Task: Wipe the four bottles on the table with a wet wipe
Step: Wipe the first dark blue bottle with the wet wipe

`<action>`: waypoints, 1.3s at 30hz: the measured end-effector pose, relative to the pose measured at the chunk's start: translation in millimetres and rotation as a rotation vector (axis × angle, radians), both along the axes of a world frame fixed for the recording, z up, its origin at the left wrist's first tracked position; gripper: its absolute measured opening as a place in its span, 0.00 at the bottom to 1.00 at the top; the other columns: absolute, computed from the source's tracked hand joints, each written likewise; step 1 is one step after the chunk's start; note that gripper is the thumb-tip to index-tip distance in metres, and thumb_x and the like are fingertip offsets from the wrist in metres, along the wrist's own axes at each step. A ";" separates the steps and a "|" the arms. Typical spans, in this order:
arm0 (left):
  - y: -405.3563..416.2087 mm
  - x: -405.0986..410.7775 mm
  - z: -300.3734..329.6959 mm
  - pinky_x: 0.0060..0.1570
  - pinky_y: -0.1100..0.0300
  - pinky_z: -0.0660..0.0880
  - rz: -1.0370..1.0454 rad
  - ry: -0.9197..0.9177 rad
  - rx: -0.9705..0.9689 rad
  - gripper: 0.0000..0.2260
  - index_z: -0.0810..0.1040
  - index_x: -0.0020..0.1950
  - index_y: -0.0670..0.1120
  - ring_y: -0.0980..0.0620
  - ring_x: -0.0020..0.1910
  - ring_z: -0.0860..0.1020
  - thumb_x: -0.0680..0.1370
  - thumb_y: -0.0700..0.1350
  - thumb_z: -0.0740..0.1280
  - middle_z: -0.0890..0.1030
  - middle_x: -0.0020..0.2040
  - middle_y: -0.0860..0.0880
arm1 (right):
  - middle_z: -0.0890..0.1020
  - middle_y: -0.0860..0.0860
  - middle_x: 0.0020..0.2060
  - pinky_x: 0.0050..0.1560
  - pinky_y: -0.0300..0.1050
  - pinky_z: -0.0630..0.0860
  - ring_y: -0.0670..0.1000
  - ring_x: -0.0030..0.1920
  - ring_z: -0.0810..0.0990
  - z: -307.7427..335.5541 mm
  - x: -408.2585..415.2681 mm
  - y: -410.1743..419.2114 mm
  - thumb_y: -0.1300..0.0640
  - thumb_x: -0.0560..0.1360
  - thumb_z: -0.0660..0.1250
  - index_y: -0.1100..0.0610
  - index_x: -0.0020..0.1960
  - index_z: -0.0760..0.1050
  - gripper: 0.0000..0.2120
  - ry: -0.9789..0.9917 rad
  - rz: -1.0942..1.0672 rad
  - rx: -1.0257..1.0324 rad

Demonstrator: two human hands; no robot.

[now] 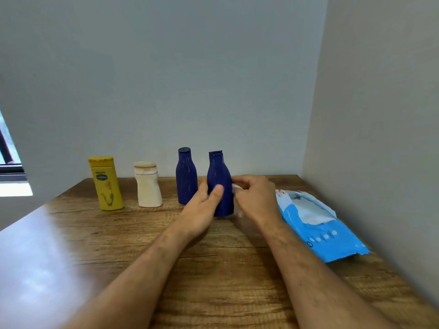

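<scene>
I have the nearer dark blue bottle (220, 186) standing upright on the bench (118, 245), its long axis vertical, and it sits right between my two hands. My left hand (202, 210) grips its lower body from the left, thumb across the front. My right hand (255, 198) is against its right flank, fingers curled and pinching a white wet wipe (237, 187) that shows only as a scrap at the fingertips and below the palm. Both hands are about equally near; I judge the next stroke runs along the bottle's height, or around it while the left hand steadies or turns it.

The second dark blue bottle (186, 178) stands just behind and to the left, near enough to knock. Further left, well apart, are the cream bottle (147, 186) and the yellow bottle (105, 184), all upright in a row near the back wall. The blue wipe pack (327, 236) lies flat to my right, flap open. The bench is wood-grained, set in a corner of plain walls, a window edge far left.
</scene>
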State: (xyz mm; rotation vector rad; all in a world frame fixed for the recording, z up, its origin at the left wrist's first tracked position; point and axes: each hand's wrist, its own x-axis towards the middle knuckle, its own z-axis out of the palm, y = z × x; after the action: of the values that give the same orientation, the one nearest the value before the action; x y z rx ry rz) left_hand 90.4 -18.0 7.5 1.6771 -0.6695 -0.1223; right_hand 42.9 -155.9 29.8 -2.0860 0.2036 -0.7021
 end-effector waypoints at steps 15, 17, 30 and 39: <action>46.0 -19.9 -0.5 0.37 0.47 0.83 0.024 0.382 -0.428 0.23 0.76 0.65 0.51 0.43 0.42 0.83 0.82 0.63 0.53 0.85 0.47 0.43 | 0.84 0.44 0.52 0.47 0.34 0.78 0.40 0.50 0.82 0.4 -1.9 30.1 0.58 0.77 0.70 0.51 0.59 0.83 0.11 0.018 0.203 -0.043; 43.7 -22.0 -3.4 0.30 0.55 0.81 0.063 0.383 -0.373 0.24 0.77 0.61 0.47 0.47 0.34 0.82 0.83 0.63 0.54 0.85 0.38 0.44 | 0.84 0.43 0.51 0.40 0.27 0.76 0.38 0.46 0.82 -2.3 -0.8 35.5 0.57 0.77 0.70 0.50 0.58 0.83 0.11 0.015 0.207 -0.056; 44.9 -14.6 5.9 0.48 0.41 0.83 0.162 0.546 -0.613 0.24 0.76 0.65 0.43 0.40 0.51 0.81 0.79 0.61 0.66 0.82 0.59 0.38 | 0.82 0.47 0.57 0.41 0.31 0.76 0.40 0.48 0.79 0.2 7.4 42.6 0.60 0.78 0.68 0.51 0.61 0.81 0.13 -0.121 0.139 0.150; 45.7 2.0 4.1 0.40 0.51 0.81 0.106 0.471 -0.597 0.22 0.73 0.67 0.45 0.47 0.38 0.83 0.79 0.57 0.67 0.85 0.44 0.44 | 0.81 0.43 0.53 0.53 0.27 0.75 0.39 0.54 0.79 3.8 -2.4 59.8 0.59 0.79 0.67 0.51 0.62 0.81 0.13 -0.340 0.053 -0.018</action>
State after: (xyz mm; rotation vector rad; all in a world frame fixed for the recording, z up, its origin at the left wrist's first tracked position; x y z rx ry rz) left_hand 92.4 27.7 11.6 1.0489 -0.2216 -0.2102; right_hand 40.5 -96.1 33.5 -1.9459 -0.0484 -1.0137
